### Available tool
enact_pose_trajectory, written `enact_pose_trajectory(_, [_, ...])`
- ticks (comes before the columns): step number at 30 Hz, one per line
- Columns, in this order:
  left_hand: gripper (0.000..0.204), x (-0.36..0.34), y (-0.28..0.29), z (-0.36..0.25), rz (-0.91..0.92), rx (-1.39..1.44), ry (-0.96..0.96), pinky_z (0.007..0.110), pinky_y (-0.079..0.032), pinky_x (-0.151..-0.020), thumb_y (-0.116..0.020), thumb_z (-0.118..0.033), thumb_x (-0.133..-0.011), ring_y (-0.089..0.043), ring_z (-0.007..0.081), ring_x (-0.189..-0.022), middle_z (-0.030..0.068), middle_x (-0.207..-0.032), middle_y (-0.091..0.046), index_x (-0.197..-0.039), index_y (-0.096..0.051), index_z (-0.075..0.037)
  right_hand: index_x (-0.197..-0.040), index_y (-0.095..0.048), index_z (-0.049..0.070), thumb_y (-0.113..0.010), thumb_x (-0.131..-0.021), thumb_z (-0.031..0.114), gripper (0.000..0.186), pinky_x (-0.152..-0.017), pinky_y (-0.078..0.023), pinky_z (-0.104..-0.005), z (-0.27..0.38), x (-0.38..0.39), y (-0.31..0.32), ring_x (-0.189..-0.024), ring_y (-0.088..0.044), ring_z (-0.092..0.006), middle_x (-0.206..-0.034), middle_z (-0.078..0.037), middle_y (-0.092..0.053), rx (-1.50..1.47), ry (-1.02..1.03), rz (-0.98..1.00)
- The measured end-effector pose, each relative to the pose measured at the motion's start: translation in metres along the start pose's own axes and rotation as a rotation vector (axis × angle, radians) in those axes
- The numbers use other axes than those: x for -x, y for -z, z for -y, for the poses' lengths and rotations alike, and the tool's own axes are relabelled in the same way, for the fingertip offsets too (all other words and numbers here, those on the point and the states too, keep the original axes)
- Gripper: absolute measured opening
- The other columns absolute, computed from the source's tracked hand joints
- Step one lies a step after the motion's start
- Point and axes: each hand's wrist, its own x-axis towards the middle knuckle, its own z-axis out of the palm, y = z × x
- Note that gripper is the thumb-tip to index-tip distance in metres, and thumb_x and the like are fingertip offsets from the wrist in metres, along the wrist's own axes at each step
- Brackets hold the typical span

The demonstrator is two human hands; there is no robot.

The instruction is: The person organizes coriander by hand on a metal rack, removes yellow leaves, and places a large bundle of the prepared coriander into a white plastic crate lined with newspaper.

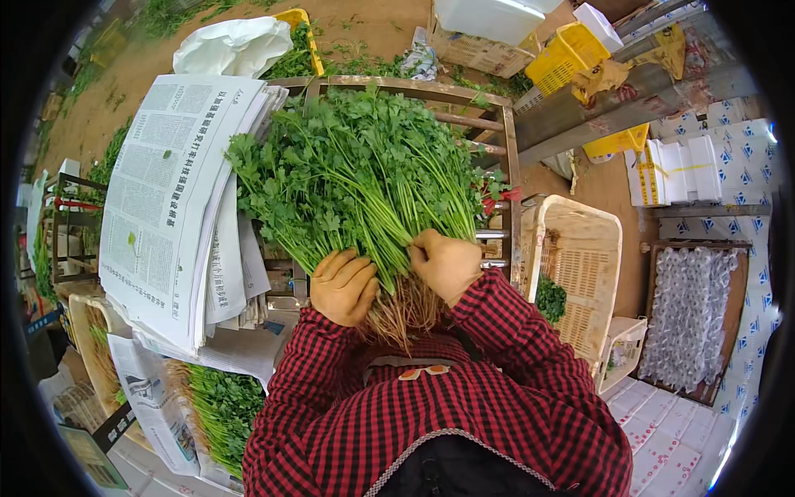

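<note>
A large, loose bunch of coriander (356, 174) lies across a slatted metal rack (489, 124) in front of me, leaves pointing away. Its brown roots (402, 311) hang toward my body. My left hand (344, 286) is closed around the stems at the bunch's lower left side. On the right, my right hand (445, 265) grips stems just above the roots, thumb and bent forefinger together. The hidden fingertips leave unclear how many stems each hand holds. To the left of the bunch rests a thick stack of newspapers (166, 207), partly touching the leaves.
A pale plastic crate (580, 219) with some greens stands right of the rack. At lower left, more bundled greens (224, 414) lie on newspaper. Beyond the rack are a yellow crate with a white bag (232, 48) and another yellow crate (567, 56). Metal beams cross the upper right.
</note>
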Motion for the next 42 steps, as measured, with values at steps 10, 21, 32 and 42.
enact_pose_trajectory(10, [0.034, 0.001, 0.002, -0.008, -0.177, 0.028, 0.033, 0.053, -0.046, -0.101, -0.068, -0.024, -0.088, -0.067, 0.0385, -0.102, 0.0143, -0.102, -0.073, -0.114, -0.070, -0.002, -0.083, -0.066, 0.011, -0.066, -0.085, 0.022, 0.011, -0.047, -0.049, -0.0400, 0.028, 0.056, -0.037, -0.047, -0.063, -0.0237, -0.054, -0.006, -0.061, 0.116, 0.171, -0.002])
enact_pose_trajectory(21, [0.038, -0.016, 0.005, 0.003, 0.148, -0.159, 0.191, 0.061, -0.029, -0.118, -0.067, -0.028, -0.091, -0.049, 0.0386, -0.135, 0.0104, -0.135, -0.062, -0.127, -0.069, -0.017, -0.121, -0.066, 0.010, -0.066, -0.093, 0.037, 0.040, -0.062, -0.056, -0.0446, 0.026, 0.052, -0.001, -0.067, -0.071, -0.0329, -0.074, -0.016, -0.071, -0.183, -0.060, 0.359])
enact_pose_trajectory(32, [0.045, -0.032, 0.001, -0.003, 0.249, -0.210, 0.171, 0.060, -0.027, -0.119, -0.065, -0.042, -0.094, -0.047, 0.0428, -0.135, 0.0143, -0.142, -0.058, -0.132, -0.067, -0.018, -0.079, -0.061, 0.008, -0.074, -0.086, 0.050, 0.044, -0.047, -0.049, -0.0380, -0.003, 0.051, -0.017, -0.046, -0.063, -0.0249, -0.055, -0.010, -0.062, 0.155, -0.132, 0.045])
enact_pose_trajectory(42, [0.032, -0.070, -0.026, -0.013, 0.316, -0.180, 0.057, 0.057, -0.029, -0.119, -0.064, -0.028, -0.095, -0.049, 0.0350, -0.134, 0.0065, -0.134, -0.062, -0.125, -0.067, -0.018, -0.083, -0.063, 0.008, -0.067, -0.089, 0.026, 0.019, -0.050, -0.049, -0.0394, 0.002, 0.054, -0.005, -0.052, -0.063, -0.0260, -0.057, -0.008, -0.059, -0.036, 0.070, 0.012])
